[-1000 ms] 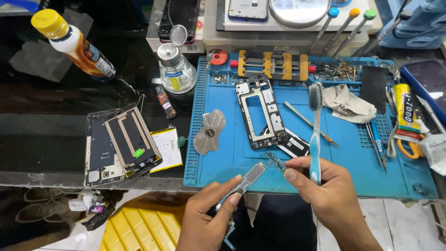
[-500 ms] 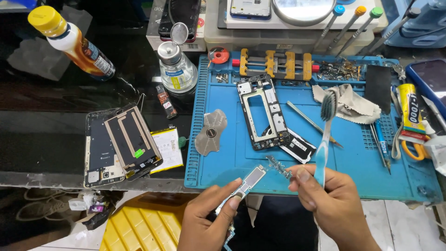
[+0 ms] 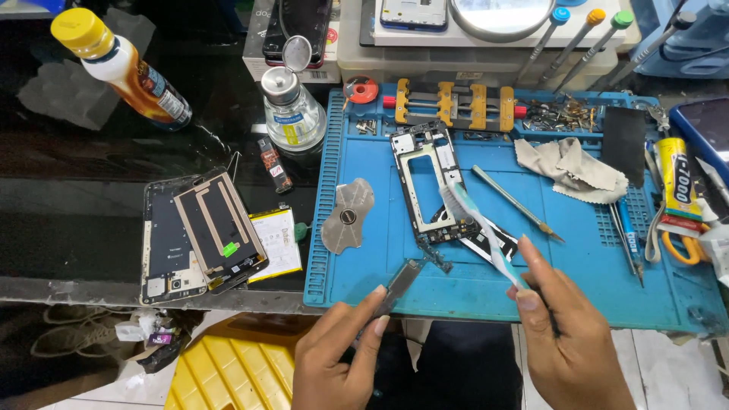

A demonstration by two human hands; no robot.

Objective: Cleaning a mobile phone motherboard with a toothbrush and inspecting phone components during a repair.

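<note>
Though apart — part [image 3: 402,278] left, toothbrush [image 3: 478,228] right

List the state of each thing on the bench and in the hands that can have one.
Left hand: fingers pinch a small grey metal part.
Right hand: grips a toothbrush, bristles up and tilted left.
Phone frame: stripped, lying flat on the blue mat.
Glass solvent bottle: upright, cap flipped open.
Yellow-capped bottle: capped, tilted.
Phone back panel: detached, lying flat.
Grey cloth: crumpled.
</note>
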